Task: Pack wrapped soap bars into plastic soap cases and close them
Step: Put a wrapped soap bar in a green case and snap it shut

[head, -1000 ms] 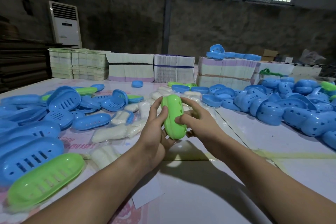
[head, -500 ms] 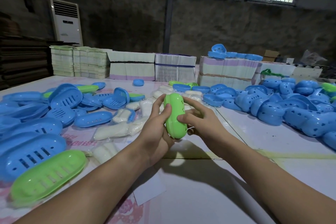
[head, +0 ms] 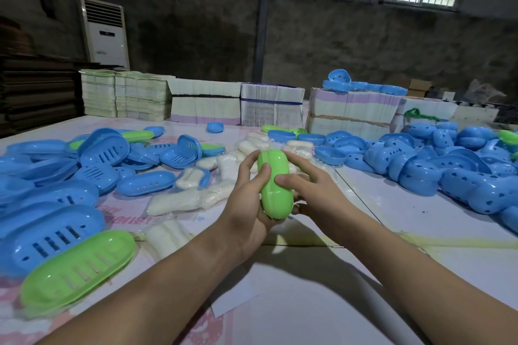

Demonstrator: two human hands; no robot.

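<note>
1. Left hand point(head: 246, 204) is gripping the green soap case point(head: 274, 183) from the left, thumb on top.
2. Right hand point(head: 311, 190) is pressing it from the right.
3. Case, both halves together, is being held above the surface point(head: 308, 288).
4. Wrapped soap bars point(head: 179, 199) are lying just beyond, left.

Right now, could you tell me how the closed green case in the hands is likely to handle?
The green soap case looks like stiff, glossy plastic, so probably rigid but somewhat slippery. Its rounded shell may rock if set down.
</note>
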